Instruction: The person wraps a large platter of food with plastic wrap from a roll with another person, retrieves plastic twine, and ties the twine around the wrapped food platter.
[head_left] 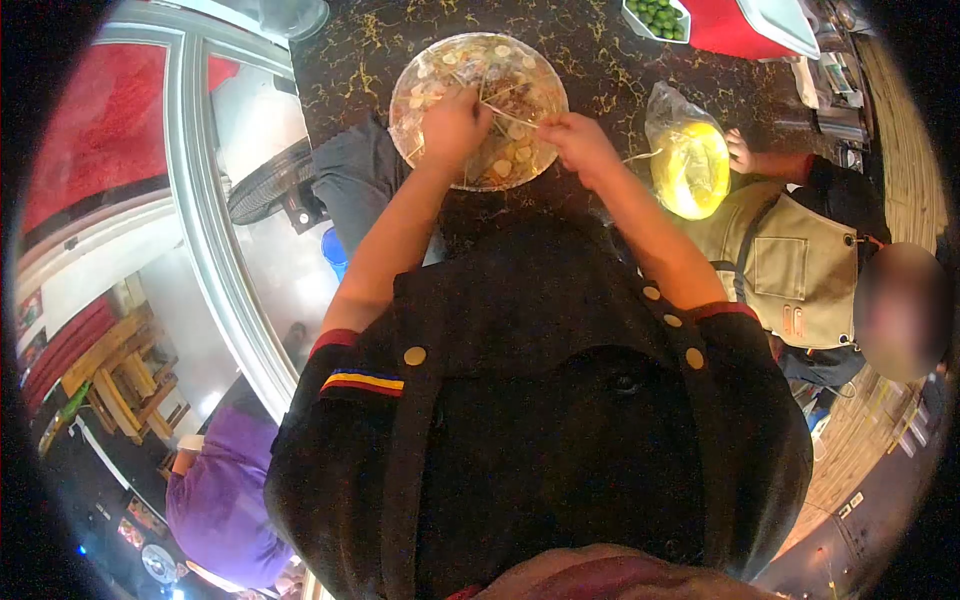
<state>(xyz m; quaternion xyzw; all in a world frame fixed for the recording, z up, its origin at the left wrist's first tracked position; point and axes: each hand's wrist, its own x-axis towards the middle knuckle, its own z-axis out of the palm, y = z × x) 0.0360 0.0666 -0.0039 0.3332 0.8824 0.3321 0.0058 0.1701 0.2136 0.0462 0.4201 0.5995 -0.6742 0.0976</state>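
On the dark counter, a round tray (408, 152) of food with pale round slices lies beneath clear plastic wrap. Thin cords cross over its top. My left hand (458, 128) is closed above the tray's middle, gripping the cord. From there a taut length of cord (510, 116) runs to my right hand (580, 146), which pinches it near the tray's right rim. Right of that hand, a bright yellow rounded bundle (690, 170) sits in a clear plastic bag (672, 108); a pale strand shows at its left side.
A co-worker in a tan apron (780, 268) stands at the right, one hand (738, 152) beside the yellow bundle. Small green fruits (656, 18) fill a white container near a red box (718, 28). A window frame (200, 200) is at the left, with a person in purple (228, 500) beyond.
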